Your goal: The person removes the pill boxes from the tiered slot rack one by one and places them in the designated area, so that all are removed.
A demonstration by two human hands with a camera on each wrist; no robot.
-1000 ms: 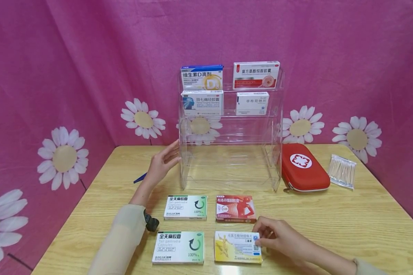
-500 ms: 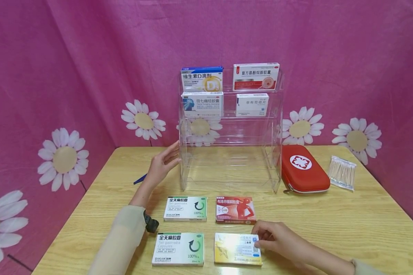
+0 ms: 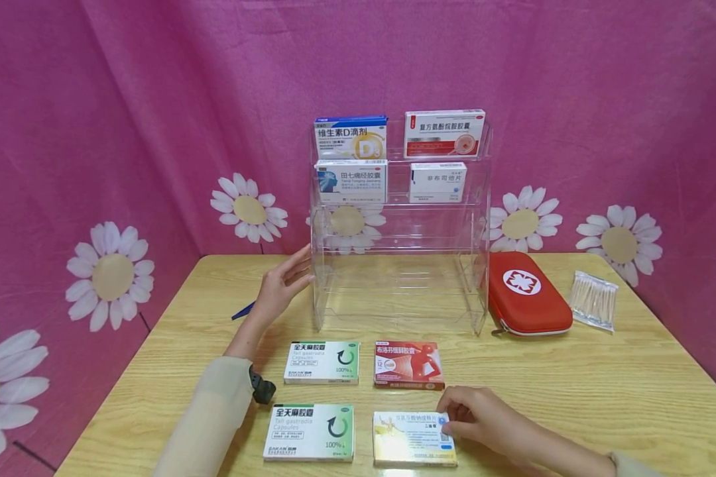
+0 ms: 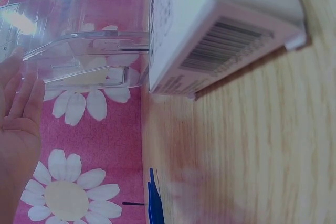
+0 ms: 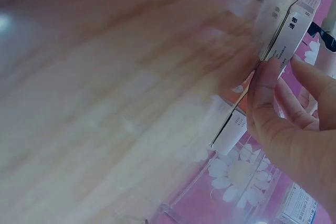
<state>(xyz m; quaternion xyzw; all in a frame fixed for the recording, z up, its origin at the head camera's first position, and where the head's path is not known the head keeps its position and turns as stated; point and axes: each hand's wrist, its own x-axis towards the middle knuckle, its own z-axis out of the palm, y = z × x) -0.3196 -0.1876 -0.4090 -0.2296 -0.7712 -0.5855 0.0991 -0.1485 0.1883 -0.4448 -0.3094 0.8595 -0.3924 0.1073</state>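
Note:
My right hand [image 3: 462, 414] pinches the right end of a yellow medicine box [image 3: 414, 438] lying at the near edge of the wooden table [image 3: 602, 384]. In the right wrist view the fingers [image 5: 273, 93] curl against that box's edge [image 5: 291, 30]. My left hand [image 3: 283, 281] rests with straight fingers against the left wall of a clear acrylic shelf rack [image 3: 400, 218], [image 4: 79, 61]. Two green-and-white boxes [image 3: 322, 362], [image 3: 310, 431] and a red box [image 3: 408, 364] lie in front of the rack.
Several medicine boxes stand on the rack's upper tiers [image 3: 351, 137]. A red first-aid pouch [image 3: 525, 291] and a bag of cotton swabs [image 3: 593, 298] lie to the rack's right. A blue pen [image 3: 242, 309] lies behind my left wrist. Pink daisy cloth hangs around.
The yellow box has slid slightly toward me under my right hand, which curled closer onto its right end. My left hand has stayed on the rack.

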